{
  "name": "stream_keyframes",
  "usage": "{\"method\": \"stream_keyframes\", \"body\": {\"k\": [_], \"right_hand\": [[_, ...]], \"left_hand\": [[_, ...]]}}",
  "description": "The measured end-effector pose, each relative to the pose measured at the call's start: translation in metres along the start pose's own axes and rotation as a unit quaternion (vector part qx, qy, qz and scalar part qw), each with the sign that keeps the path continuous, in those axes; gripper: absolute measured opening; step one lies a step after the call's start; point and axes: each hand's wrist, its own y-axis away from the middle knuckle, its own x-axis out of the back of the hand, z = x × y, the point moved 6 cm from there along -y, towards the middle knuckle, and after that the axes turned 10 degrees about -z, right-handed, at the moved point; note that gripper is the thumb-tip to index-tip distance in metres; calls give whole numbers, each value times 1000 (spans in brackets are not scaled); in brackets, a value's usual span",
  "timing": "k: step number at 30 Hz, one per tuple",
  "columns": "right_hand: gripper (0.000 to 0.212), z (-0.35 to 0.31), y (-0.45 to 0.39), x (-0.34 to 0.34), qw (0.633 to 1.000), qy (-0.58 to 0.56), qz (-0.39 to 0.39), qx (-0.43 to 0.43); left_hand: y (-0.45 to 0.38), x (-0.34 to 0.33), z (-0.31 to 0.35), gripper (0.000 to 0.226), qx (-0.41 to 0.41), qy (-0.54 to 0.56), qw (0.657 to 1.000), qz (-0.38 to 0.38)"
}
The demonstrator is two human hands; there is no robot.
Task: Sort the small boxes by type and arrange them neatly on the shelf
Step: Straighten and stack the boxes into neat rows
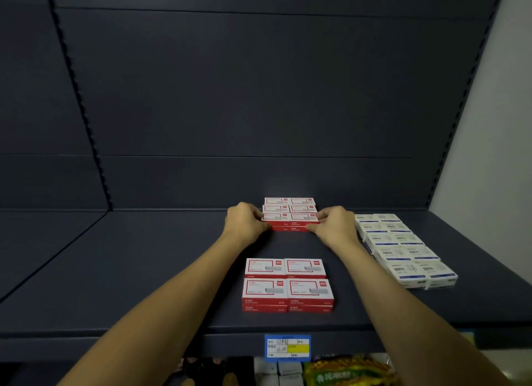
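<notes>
Gripping rectangular red cardboard boxes [290, 217]

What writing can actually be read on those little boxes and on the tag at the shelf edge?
No text here can be quoted with confidence.
Red boxes, far group: print too small to read.
Red boxes, near group: corner logo and lines blurred.
White boxes: blue-banded print blurred.
Shelf price tag: handwritten figures, illegible.
Yellow packet below the shelf: large characters, blurred.

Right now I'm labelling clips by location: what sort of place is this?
Probably a shop aisle: a dark shelf with a price tag on its edge, holding red boxes and white boxes.
</notes>
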Motion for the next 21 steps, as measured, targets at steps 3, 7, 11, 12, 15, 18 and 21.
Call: {"method": "stream_keyframes", "body": {"k": [3,7,11,12,15,18,21], "right_hand": [[35,-5,9,2,1000,1,-9,0],[25,-6,21,5,1000,10,-13,0],[16,-4,34,7,1000,9,-3,6],[18,-4,37,7,1000,2,-3,7],[29,-4,48,7,1000,-22,-15,14],[38,-2,59,7,998,-47,-27,23],[41,-3,71,10,998,-50,-30,31]], "left_hand": [[3,4,0,16,-5,-7,1000,-5],[12,7,-3,8,-5,14,999,-30],[30,14,-10,15,32,56,997,-31],[36,17,-10,16,38,65,997,-27],[53,21,-9,16,55,87,994,-20],[68,25,-10,24,77,100,992,-15],[84,27,-8,30,86,94,992,-17]]}}
